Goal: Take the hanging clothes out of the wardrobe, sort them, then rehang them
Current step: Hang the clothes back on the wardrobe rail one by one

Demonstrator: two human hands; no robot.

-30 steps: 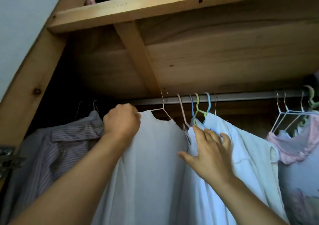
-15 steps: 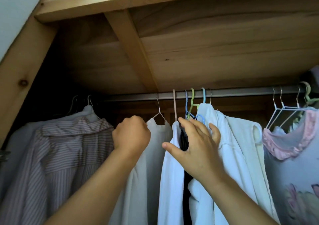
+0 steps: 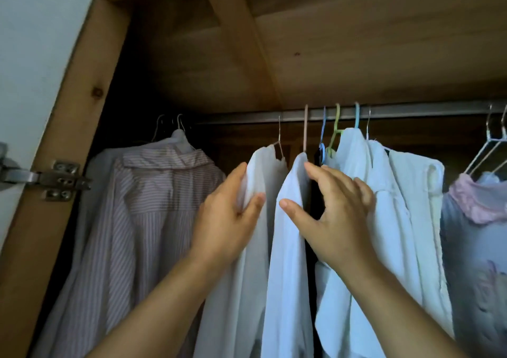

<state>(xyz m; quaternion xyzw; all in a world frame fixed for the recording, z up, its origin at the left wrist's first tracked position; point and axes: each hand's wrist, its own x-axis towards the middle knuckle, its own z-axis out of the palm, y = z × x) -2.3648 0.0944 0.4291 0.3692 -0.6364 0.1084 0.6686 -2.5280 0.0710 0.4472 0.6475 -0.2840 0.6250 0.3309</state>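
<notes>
White cotton-look shirts, hung on the steel rail [image 3: 397,112] across the wardrobe's upper middle. Item one: white shirt [image 3: 263,182] on a wire hanger [image 3: 279,141], its shoulder pinched between thumb and fingers of the left hand [image 3: 227,220]. Item two: pale blue-white shirt [image 3: 290,220] on a pink hanger [image 3: 306,130], at three o'clock of item one; the right hand [image 3: 334,215], fingers spread and loosely curved, touches its collar edge without closing on it.

Handling, judged: light, limp, prone to slide off thin hangers. Best taken at the hanger neck just under the hook, then lifted clear of the rail.

Also present: striped shirt [image 3: 153,206] at nine o'clock; lilac dress with pink collar [image 3: 477,220] at three o'clock, cut off by the frame.

Obscured: a dark garment between the white ones, barely visible; all hems lie below the frame.
</notes>
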